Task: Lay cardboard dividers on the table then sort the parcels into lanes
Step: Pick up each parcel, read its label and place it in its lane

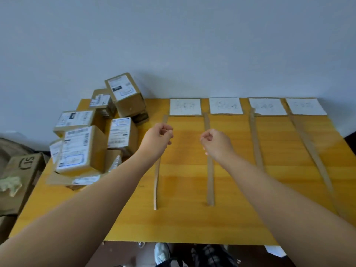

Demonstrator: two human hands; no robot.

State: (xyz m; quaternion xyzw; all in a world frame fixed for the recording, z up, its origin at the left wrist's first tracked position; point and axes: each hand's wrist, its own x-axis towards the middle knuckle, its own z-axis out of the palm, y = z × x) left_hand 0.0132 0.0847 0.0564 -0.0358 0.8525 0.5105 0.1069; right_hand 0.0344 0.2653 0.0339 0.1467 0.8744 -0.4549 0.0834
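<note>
Yellow table [192, 224] against a pale wall [173, 45] carries four cardboard strips [210, 182] laid lengthwise below white paper labels [185, 106], with the parcels [81, 149] heaped at its far left corner. My left hand [159, 139] and right hand [215, 143] hover over it, fingers curled in, holding nothing.

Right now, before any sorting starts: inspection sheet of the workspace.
surface: yellow table, wood grain.
job's things: four cardboard dividers lie lengthwise; four paper labels along the far edge; parcels piled at the left end, none in the lanes.
clutter: white sheet below the near right edge.
grips: left hand and right hand above the table, fingers curled, nothing visible in either.
cables: nothing seen.
surroundings: grey wall; cardboard box beside the table at left; shoe below the near edge.
</note>
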